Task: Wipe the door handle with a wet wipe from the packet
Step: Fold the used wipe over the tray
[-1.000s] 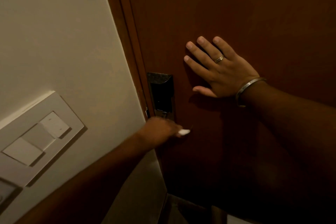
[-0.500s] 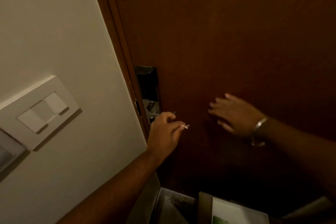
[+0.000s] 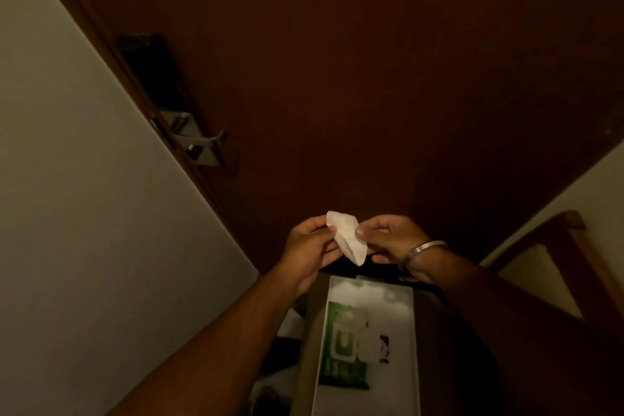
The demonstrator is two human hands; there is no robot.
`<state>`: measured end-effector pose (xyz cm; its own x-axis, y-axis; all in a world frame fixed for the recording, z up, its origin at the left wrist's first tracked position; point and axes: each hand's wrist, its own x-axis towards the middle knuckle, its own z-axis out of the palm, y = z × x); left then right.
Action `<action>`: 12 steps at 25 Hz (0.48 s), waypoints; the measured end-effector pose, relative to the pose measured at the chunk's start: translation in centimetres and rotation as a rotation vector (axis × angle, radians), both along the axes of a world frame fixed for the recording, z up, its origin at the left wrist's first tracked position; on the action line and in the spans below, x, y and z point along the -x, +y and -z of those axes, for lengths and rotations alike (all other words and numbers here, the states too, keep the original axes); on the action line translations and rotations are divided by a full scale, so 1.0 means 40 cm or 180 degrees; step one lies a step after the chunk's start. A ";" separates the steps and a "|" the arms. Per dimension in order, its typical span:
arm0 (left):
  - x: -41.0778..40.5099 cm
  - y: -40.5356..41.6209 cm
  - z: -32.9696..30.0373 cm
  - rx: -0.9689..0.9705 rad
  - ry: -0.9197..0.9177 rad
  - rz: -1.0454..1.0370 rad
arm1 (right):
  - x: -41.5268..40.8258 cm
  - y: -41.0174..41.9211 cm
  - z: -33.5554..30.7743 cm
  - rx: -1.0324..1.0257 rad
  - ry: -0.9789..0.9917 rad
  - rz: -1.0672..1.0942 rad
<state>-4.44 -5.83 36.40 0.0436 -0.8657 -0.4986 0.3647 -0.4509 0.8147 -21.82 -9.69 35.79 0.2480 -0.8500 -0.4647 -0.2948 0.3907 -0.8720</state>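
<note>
Head view: both hands meet low at centre, pinching a crumpled white wet wipe (image 3: pixel 347 236) between them, the left hand (image 3: pixel 309 248) on its left edge and the right hand (image 3: pixel 391 238) on its right. The metal door handle (image 3: pixel 202 142) sits at ten o'clock from the wipe, untouched. The green packet (image 3: pixel 342 348) lies at six o'clock on a white table (image 3: pixel 398 331).

Open air lies around the door handle (image 3: pixel 199 142) (up left); door (image 3: pixel 371 78) behind it, wall (image 3: pixel 84 213) alongside.
</note>
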 end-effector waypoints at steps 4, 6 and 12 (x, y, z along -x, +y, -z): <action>0.013 0.053 0.080 -0.0376 -0.0131 0.0350 | 0.009 0.053 0.094 -0.0174 0.0046 0.0156; 0.013 0.064 0.136 -0.0588 -0.0285 0.0749 | 0.008 0.069 0.146 -0.0502 -0.0034 0.0412; 0.030 -0.010 0.366 -0.0906 -0.0379 0.1010 | 0.045 0.093 0.389 -0.1016 0.0078 0.1294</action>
<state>-5.64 -6.22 21.77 -0.1307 -0.6743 -0.7268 0.0831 -0.7379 0.6697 -23.62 -5.97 20.22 -0.0870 -0.6903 -0.7183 -0.0827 0.7235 -0.6853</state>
